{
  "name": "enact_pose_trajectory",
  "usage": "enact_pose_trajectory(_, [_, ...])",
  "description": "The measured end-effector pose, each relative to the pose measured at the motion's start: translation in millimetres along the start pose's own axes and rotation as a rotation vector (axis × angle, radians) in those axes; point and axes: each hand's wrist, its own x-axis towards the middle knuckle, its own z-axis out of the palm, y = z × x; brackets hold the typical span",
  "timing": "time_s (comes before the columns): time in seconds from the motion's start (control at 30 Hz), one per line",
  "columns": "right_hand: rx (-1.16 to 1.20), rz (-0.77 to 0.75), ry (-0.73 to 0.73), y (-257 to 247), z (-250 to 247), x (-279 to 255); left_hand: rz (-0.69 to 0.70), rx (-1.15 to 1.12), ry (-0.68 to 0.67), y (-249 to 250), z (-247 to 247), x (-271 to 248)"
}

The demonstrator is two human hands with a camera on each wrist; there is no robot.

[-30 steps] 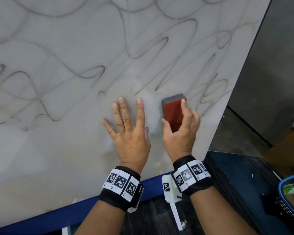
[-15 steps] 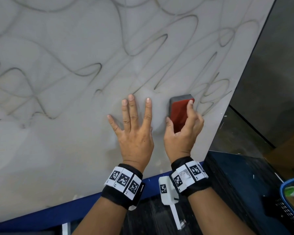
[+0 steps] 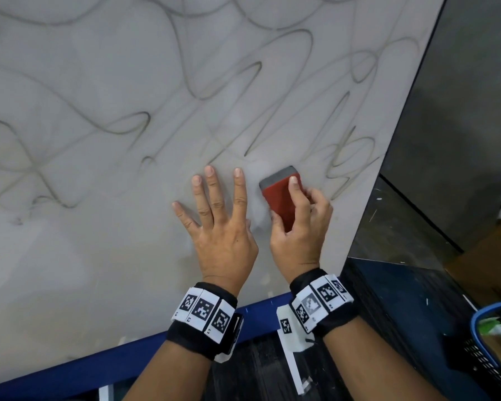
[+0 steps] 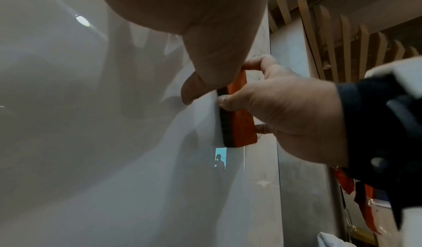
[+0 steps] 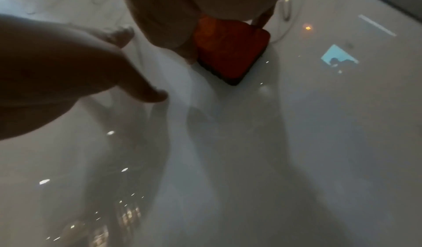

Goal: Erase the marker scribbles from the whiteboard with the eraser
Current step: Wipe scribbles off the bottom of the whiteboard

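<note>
**Eraser held on whiteboard, lower right**

Grey marker scribbles (image 3: pixel 145 131) are seen across the whiteboard (image 3: pixel 84 256). The left hand (image 3: pixel 220 230) is laid flat, fingers spread. Beside it, the red eraser (image 3: pixel 282 198) is grasped by the right hand (image 3: pixel 301 235) against the board.

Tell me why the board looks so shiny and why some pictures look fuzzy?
Head view: sharp, evenly lit; scribbles on the board read clearly. Left wrist view: a lamp glints off the glossy board, hand shadows fall on it, the near wristband is blurred. Right wrist view: dim and soft, speckled with reflected lights; the eraser glows orange.
</note>
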Motion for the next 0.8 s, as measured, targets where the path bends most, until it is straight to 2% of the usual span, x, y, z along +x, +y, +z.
enact_pose_trajectory(0.07, [-0.045, -0.058, 0.002, 11, -5, 5, -0.005, -0.002, -0.007, 2, -1, -1])
enact_pose_trajectory(0.2, [0.050, 0.174, 0.169, 25, -8, 15, 0.003, -0.002, -0.020, 1, -2, -1])
enact_pose_trajectory(0.27, [0.067, 0.217, 0.170, 17, -3, 12, -0.002, 0.000, -0.024, 1, -2, -1])
enact_pose_trajectory(0.33, [0.054, 0.133, 0.097, 11, -2, 6, -0.016, -0.003, -0.021, 4, -1, -1])
enact_pose_trajectory(0.43, [-0.054, -0.086, -0.019, 23, -10, 5, -0.037, -0.024, -0.016, 8, 0, -3])
enact_pose_trajectory(0.47, [-0.071, -0.098, -0.006, 30, -13, 9, -0.040, -0.027, -0.013, 8, 1, -3])
enact_pose_trajectory(0.6, [0.028, 0.116, 0.165, 37, -19, 23, -0.036, -0.018, -0.014, 10, 1, -2])
enact_pose_trajectory(0.67, [0.068, 0.170, 0.174, 27, -14, 21, -0.043, -0.017, -0.012, 12, 2, -2])
enact_pose_trajectory(0.73, [0.075, 0.111, 0.096, 16, -10, 15, -0.062, -0.020, -0.001, 16, 2, -2])
enact_pose_trajectory(0.8, [0.010, -0.033, 0.005, 14, -10, 10, -0.075, -0.023, 0.014, 20, 3, -2])
